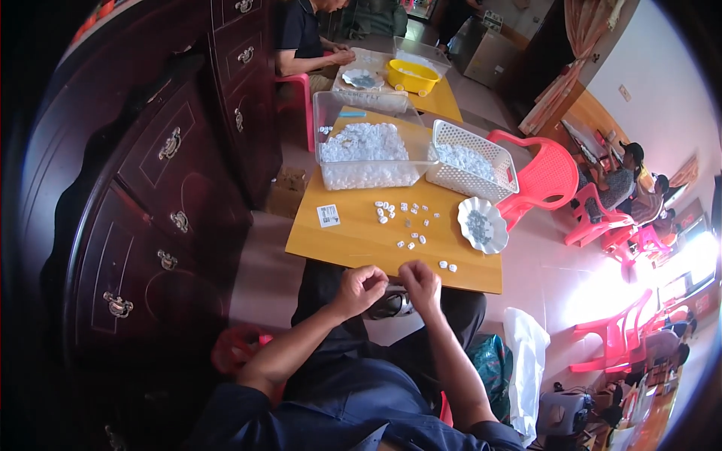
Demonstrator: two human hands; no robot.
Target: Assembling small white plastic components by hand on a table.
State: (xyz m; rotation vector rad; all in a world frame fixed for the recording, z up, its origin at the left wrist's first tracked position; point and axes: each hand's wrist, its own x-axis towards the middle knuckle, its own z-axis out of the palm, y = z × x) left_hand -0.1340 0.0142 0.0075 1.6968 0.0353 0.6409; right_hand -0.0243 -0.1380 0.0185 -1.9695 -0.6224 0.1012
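Pieces [382, 219] look small, white; left hand [358, 292], right hand [423, 287] pinched, on what I cannot tell.

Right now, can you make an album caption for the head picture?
Left hand and right hand, both curled, near the edge of a yellow table dotted with small white pieces.

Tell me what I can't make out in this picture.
Head view: anything pinched in the left hand or right hand, hidden by fingers.
Head view: grey pieces in the fluted dish, too small to tell apart.
Head view: the bottom of the clear bin, buried under white pieces.
Head view: the co-worker, head cut off by the top edge.
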